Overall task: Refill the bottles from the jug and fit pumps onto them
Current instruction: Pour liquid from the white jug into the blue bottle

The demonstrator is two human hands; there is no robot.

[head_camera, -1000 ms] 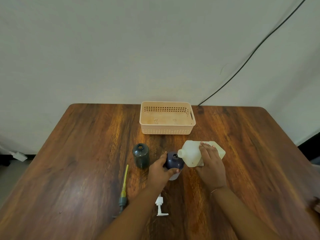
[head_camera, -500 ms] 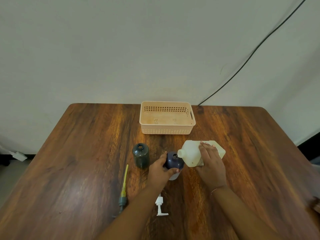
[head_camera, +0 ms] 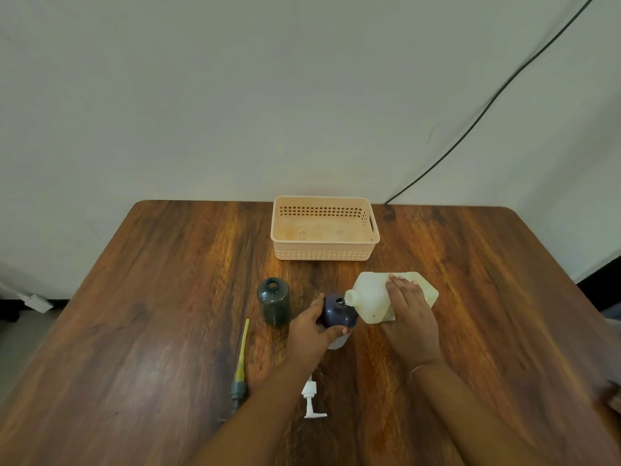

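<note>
Hands on jug (head_camera: 373, 297) and dark blue bottle (head_camera: 337, 312), mid-table

Wooden table (head_camera: 151, 297), dark glossy grain. Nearest: white pump (head_camera: 311, 398) and grey pump with yellow tube (head_camera: 240, 368), lying flat either side of the left forearm. Left hand (head_camera: 311, 326) curled round the dark blue bottle, upright. Right hand (head_camera: 411, 314) grips the jug from above, thumb hidden; jug tipped left, spout at the bottle's mouth. Dark grey bottle (head_camera: 274, 302), uncapped, upright, just left of the left hand. Further back, peach basket (head_camera: 324, 253) near the far edge. Behind: plain pale wall, black cable (head_camera: 487, 105) running diagonally up to the right.
</note>
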